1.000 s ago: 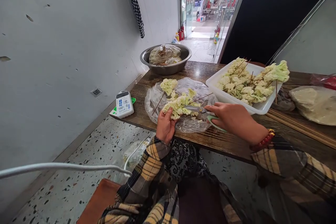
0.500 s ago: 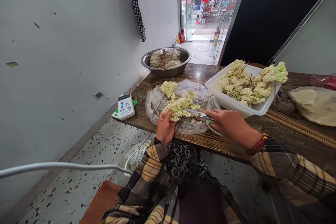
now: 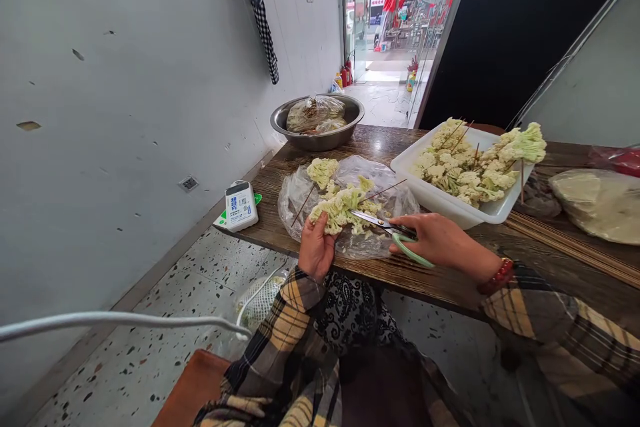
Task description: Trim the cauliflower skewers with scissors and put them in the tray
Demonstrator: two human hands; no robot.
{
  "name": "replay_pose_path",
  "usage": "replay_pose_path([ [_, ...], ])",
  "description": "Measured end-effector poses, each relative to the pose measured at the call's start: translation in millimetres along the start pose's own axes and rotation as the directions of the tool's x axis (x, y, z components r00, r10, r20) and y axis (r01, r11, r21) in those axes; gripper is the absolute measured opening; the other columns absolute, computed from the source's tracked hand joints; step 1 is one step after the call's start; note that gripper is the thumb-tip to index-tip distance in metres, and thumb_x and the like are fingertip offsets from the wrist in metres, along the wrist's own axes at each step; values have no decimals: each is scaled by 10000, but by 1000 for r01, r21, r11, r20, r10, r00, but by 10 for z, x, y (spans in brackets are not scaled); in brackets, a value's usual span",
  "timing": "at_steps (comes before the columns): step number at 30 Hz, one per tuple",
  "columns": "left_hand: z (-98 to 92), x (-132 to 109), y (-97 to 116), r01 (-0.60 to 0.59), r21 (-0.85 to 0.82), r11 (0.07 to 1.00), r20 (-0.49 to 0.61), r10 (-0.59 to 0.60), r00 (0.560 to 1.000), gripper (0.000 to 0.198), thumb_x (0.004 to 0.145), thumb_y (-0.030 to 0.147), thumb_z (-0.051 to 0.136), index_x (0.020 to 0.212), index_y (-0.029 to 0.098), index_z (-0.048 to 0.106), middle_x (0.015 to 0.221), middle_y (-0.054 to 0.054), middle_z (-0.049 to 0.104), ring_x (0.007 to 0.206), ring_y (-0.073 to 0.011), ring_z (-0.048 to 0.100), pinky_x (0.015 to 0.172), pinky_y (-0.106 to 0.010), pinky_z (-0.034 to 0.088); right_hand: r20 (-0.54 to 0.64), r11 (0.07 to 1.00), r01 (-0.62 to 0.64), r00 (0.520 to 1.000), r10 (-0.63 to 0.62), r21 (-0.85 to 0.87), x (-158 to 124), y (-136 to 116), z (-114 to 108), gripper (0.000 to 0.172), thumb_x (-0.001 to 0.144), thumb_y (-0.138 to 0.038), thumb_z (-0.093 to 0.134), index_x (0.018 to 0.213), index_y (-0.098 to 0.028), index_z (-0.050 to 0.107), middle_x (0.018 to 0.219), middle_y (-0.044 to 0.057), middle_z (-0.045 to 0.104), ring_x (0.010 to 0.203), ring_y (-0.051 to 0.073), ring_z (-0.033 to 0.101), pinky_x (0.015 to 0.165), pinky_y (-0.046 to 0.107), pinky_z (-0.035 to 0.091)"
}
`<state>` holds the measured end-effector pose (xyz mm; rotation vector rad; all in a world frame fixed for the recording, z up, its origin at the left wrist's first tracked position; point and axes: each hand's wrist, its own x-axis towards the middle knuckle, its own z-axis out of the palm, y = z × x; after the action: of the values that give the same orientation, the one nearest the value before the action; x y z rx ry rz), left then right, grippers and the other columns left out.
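Observation:
My left hand [image 3: 317, 248] is closed on the near end of a cauliflower piece [image 3: 336, 207], held over a crumpled clear plastic bag [image 3: 395, 188] on the table. In my right hand [image 3: 440, 240] are scissors [image 3: 407, 247] with pale green handles. Their blades point left, with the tips at the right side of the cauliflower. Another floret [image 3: 323, 170] lies behind it on the bag, and a thin wooden skewer [image 3: 385, 191] slants up to the right. Small crumbs are scattered below the blades.
A white tray [image 3: 487, 215] heaped with skewered cauliflower stands at right. Long skewers [image 3: 575, 247] lie in front of it, beside a bagged pale item [image 3: 600, 203]. A steel basin [image 3: 320, 141] with plastic bags sits at the back. A white power bank-like box [image 3: 241, 207] rests at the left corner.
The scissors have shifted slightly down, and the fingers of my right hand have spread on the handles, with more of the green loops showing. My left hand still holds the cauliflower.

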<state>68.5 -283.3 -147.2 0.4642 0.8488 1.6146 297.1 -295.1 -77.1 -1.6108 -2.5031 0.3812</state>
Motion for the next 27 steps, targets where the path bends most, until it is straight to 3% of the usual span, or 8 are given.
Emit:
replay_pose_path([
  [9, -24, 6, -44, -64, -36, 997, 10, 64, 998, 274, 747, 241, 735, 1004, 214, 647, 1091, -42, 697, 970, -165, 653, 901, -320, 530, -18, 999, -24, 1000, 25, 49, -8, -116, 246, 514, 854, -522, 581, 1259, -208, 622, 1053, 93, 728, 911, 255, 679, 663, 282, 437],
  [20, 1, -12, -95, -170, -50, 984, 10, 170, 985, 302, 726, 248, 766, 999, 218, 641, 1042, -17, 717, 936, -144, 668, 899, -297, 506, -76, 998, -38, 996, 42, 52, 34, -341, 326, 418, 878, -474, 577, 1191, -207, 649, 1071, 90, 729, 981, 266, 675, 762, 296, 442],
  [27, -9, -12, -93, -170, -49, 984, 11, 170, 985, 333, 705, 250, 783, 1002, 211, 638, 1040, -21, 723, 917, -140, 673, 855, -275, 512, -45, 1000, -24, 999, 23, -14, 57, -335, 328, 349, 899, -454, 546, 1129, -218, 660, 992, 69, 743, 921, 258, 686, 711, 297, 434],
])
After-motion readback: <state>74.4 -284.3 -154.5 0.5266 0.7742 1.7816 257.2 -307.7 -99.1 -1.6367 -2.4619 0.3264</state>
